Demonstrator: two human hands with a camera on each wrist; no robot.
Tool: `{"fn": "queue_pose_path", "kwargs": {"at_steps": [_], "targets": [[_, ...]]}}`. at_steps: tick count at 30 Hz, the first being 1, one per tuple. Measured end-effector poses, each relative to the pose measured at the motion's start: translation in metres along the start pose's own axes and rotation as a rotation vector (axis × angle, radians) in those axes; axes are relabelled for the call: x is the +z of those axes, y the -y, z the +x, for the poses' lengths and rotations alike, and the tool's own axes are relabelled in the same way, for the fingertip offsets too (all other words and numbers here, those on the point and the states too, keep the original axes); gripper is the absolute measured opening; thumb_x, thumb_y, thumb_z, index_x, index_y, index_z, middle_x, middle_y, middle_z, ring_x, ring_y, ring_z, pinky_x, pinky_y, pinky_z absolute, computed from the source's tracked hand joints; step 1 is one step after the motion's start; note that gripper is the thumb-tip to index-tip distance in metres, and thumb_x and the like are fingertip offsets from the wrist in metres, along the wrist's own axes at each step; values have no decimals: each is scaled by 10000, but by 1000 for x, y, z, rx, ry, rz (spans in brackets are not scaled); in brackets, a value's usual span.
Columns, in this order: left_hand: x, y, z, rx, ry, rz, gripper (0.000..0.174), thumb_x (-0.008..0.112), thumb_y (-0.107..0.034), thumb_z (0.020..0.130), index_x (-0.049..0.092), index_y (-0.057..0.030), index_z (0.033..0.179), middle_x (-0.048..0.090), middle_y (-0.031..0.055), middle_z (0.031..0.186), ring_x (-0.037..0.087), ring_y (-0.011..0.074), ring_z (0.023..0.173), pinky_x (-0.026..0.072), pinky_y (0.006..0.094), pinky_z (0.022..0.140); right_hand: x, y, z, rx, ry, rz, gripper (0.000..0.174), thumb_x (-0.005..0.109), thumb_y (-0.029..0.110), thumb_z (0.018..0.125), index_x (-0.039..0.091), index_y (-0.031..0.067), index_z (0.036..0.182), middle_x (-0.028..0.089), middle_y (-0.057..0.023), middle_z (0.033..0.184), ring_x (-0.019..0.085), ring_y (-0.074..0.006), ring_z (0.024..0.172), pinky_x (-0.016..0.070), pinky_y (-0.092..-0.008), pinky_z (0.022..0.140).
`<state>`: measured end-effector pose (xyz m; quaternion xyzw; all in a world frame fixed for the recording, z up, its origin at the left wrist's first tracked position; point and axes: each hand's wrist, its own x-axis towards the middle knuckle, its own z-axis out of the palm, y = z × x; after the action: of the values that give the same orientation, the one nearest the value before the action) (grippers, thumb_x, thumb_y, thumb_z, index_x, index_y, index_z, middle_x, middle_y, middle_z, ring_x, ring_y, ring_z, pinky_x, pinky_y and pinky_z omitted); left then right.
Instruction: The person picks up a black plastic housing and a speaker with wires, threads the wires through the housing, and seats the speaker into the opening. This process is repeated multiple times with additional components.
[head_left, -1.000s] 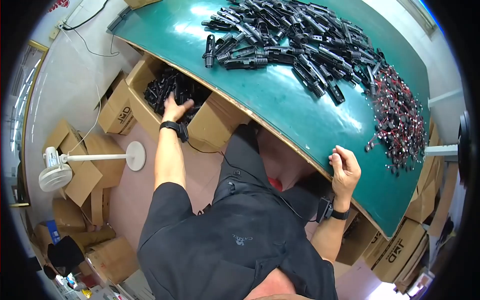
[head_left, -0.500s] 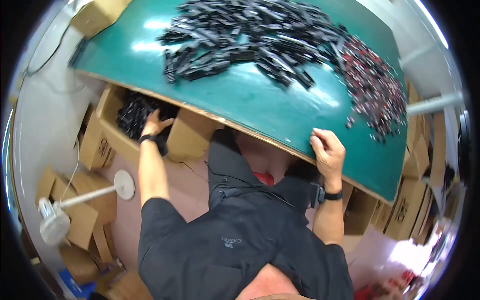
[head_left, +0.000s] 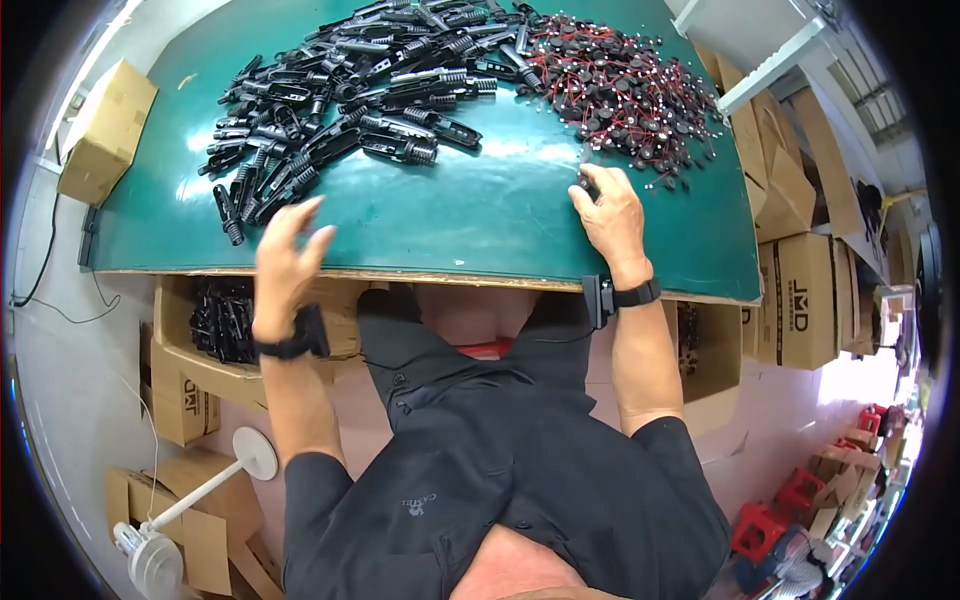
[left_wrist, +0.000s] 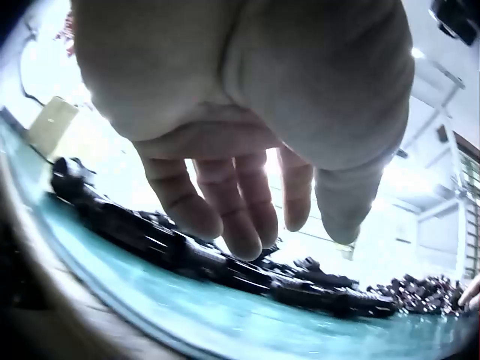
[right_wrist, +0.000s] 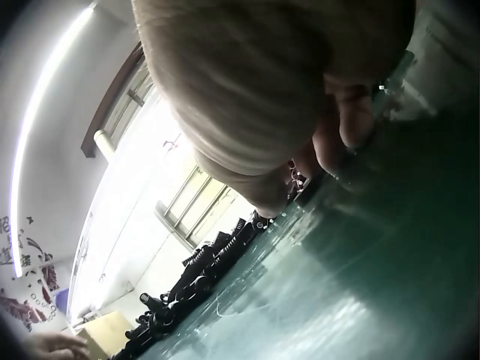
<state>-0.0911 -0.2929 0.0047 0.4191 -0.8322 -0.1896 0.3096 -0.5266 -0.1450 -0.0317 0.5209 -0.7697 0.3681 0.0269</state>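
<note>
Over the table's front edge, my left hand (head_left: 290, 255) has its fingers extended and thumb apart, with nothing between them. Just beyond its fingertips lies the pile of long black plastic housings (head_left: 400, 90) with ribbed, threaded ends. In the left wrist view the left fingers (left_wrist: 240, 232) hang loosely above these housings. My right hand (head_left: 612, 215) is low over the table, fingertips right at the near edge of a heap of small round black parts with red wires (head_left: 650, 100). A dark spot shows between its thumb and forefinger; I cannot tell whether it is a held part.
The green table (head_left: 430, 220) carries both piles. Under its front edge stand an open carton (head_left: 250, 370) of black parts at left and another carton (head_left: 715, 375) at right. A closed box (head_left: 108, 130) sits at the table's left end; a white fan (head_left: 155, 560) is lower left.
My left hand has come up out of the carton of black parts to above the table edge. My right hand has moved forward from the table edge to the wired parts. The head view has turned.
</note>
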Motion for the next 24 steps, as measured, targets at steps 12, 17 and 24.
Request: {"fn": "queue_pose_path", "kwargs": {"at_steps": [12,17,24], "targets": [[81,-54,102,358,309,352,568,814,-96,886,661,-103,1433,698,146,1263,683,406,1110,567,487,929,-12,10,-28,-95,84,64,171,821,173,882,774,86,1021,724,-93,1063,722,-328,952,582,-424,813],[81,-69,65,320,331,222,535,832,-111,867,689,-87,1382,710,150,1179,679,402,1117,560,473,922,-1,8,-28,-118,35,11,163,825,157,875,761,94,1012,709,-91,1026,715,-330,928,575,-439,810],[78,-75,29,181,286,16,509,812,-84,885,693,-53,1379,707,184,1235,663,404,1148,541,450,1002,-9,8,-36,-266,108,99,188,824,160,881,766,95,1047,705,-81,1032,710,-323,950,562,-452,850]]}}
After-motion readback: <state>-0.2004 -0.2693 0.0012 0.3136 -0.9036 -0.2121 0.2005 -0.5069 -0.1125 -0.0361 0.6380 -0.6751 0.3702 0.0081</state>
